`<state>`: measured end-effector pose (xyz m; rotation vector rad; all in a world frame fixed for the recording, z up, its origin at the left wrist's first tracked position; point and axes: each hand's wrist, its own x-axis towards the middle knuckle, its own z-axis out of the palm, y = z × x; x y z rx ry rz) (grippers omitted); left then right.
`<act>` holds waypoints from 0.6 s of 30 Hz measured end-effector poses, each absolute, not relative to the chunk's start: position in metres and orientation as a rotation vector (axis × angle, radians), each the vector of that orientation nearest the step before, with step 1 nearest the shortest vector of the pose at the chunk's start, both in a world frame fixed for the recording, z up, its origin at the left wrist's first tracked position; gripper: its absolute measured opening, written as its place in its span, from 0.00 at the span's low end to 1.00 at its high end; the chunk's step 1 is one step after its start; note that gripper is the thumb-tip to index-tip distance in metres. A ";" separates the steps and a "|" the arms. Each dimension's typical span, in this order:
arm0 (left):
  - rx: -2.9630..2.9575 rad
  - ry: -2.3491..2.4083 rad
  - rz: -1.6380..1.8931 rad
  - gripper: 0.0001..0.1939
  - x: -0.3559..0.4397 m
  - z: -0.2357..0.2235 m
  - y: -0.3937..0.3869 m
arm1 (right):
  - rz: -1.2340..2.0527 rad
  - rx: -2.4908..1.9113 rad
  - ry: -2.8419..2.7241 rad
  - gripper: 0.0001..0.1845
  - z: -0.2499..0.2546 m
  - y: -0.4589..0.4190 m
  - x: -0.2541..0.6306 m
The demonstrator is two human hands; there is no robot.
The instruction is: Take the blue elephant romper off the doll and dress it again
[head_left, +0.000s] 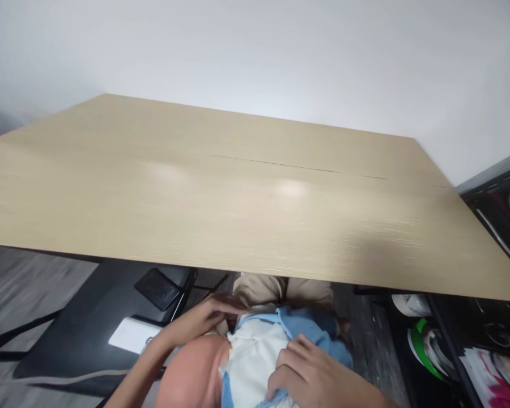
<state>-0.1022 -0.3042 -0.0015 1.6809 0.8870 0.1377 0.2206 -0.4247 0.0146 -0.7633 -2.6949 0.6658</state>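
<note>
A blue and white cloth [257,345] lies bunched over my lap below the table's front edge, its white side mostly up and blue along the border. My right hand [301,371] has its fingers curled into the near right part of the cloth. At the cloth's far left edge is my left hand [225,306], its fingers bent against the fabric, with the fingertips partly hidden. What kind of cloth article this is I cannot make out.
A wide light wood table [238,215] stretches before me to a white wall. To the left, a black chair [80,317] bears a dark phone [158,288] and a white device [134,334] by a pale cable. Black shelves [433,323] with assorted items stand at right.
</note>
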 end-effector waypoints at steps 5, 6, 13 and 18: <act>1.683 0.835 0.107 0.39 -0.109 0.019 -0.322 | 0.634 -0.606 -2.766 0.06 0.020 -0.419 0.200; 1.694 0.733 0.103 0.47 -0.102 0.022 -0.330 | 0.613 -0.575 -2.764 0.06 0.018 -0.420 0.198; 1.861 0.445 0.153 0.41 -0.061 0.004 -0.357 | 0.416 -0.600 -2.634 0.13 -0.012 -0.439 0.204; 1.802 0.396 0.280 0.32 -0.068 -0.005 -0.350 | 0.185 -0.670 -2.481 0.25 -0.031 -0.464 0.223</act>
